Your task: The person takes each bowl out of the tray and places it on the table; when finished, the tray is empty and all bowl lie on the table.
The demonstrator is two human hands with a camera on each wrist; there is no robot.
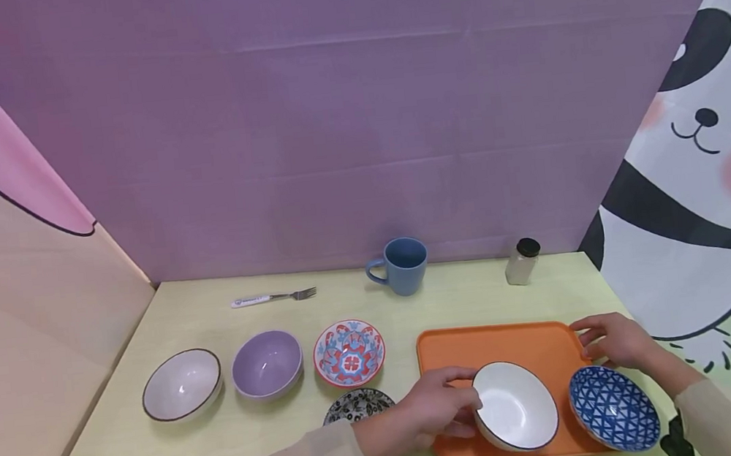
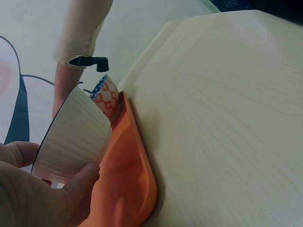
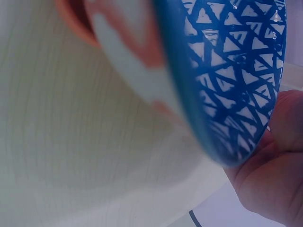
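My left hand (image 1: 438, 404) grips the left rim of a white bowl (image 1: 518, 404) with a thin dark edge, over an orange tray (image 1: 482, 341). The left wrist view shows the thumb and fingers on either side of its wall; whether its base touches the tray is unclear. A blue-and-white triangle-patterned bowl (image 1: 614, 408) with a red-patterned outside (image 2: 108, 97) sits at the tray's right edge, overhanging it. Just behind this bowl, my right hand (image 1: 617, 339) has its fingers loosely bent at the tray's right edge. In the right wrist view the bowl hides most of those fingers.
Left of the tray are a red-and-blue patterned bowl (image 1: 349, 353), a partly covered black-patterned dish (image 1: 357, 403), a purple bowl (image 1: 267, 365) and another white bowl (image 1: 182, 385). Along the back lie a fork (image 1: 273, 298), a blue mug (image 1: 404, 268) and a black-capped shaker (image 1: 523, 263).
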